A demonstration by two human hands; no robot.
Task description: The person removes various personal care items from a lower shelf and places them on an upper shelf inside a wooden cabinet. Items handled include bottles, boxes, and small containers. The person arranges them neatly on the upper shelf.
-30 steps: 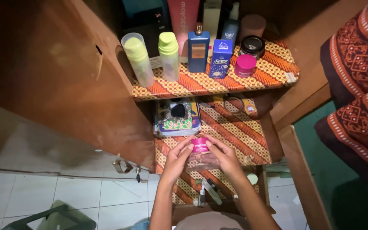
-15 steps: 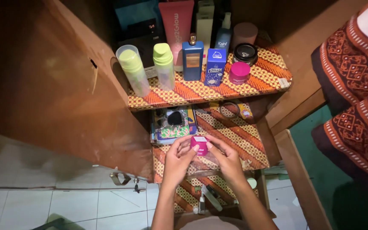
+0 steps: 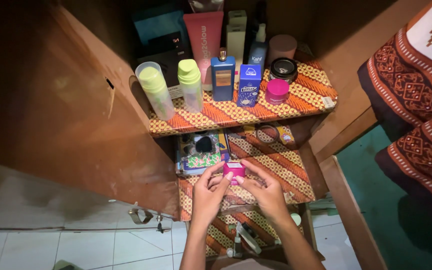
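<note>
Pink jar [image 3: 234, 172] (pale label on top) pinched between left hand [image 3: 207, 192] and right hand [image 3: 267, 192] fingers, seemingly over middle shelf [image 3: 286, 170].

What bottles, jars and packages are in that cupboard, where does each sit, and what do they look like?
Small pink jar: held between left hand and right hand, pale label on top.
Two clear bottles: top shelf, left; green caps.
Blue glass bottle: top shelf, middle; rectangular, tan label.
Blue carton: beside it, upright.
Pink tube: back, standing.
Pink jar: top shelf, right.
Black round tin: behind that jar.
</note>
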